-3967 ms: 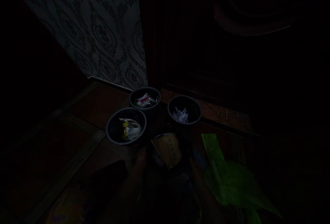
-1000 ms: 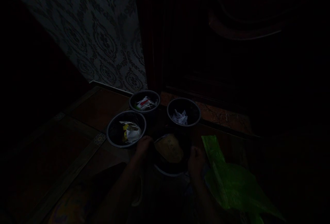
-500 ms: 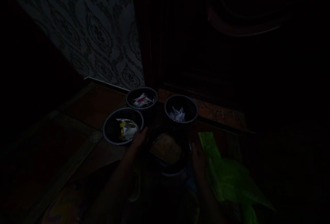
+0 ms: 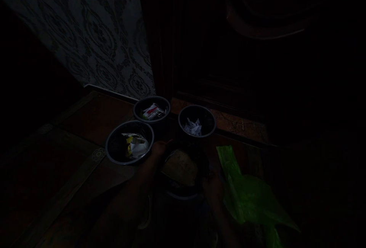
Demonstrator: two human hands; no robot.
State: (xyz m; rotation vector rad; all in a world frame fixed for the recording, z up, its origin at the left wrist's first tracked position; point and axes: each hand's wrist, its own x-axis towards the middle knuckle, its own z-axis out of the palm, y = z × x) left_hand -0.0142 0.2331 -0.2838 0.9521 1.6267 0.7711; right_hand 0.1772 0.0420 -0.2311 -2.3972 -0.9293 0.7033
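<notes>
Left hand and right hand flank the near bin and its brown paper, fingers seemingly curled, grip too dark to tell, work there apparently unfinished, while three farther bins stand untouched, holding litter, and a green bag lies right.

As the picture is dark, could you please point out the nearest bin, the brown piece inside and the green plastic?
Nearest bin [image 4: 182, 197]: head view, near rim.
Brown piece [image 4: 181, 168]: head view, middle of visible face.
Green plastic [image 4: 251, 197]: head view, broad middle part.
</notes>
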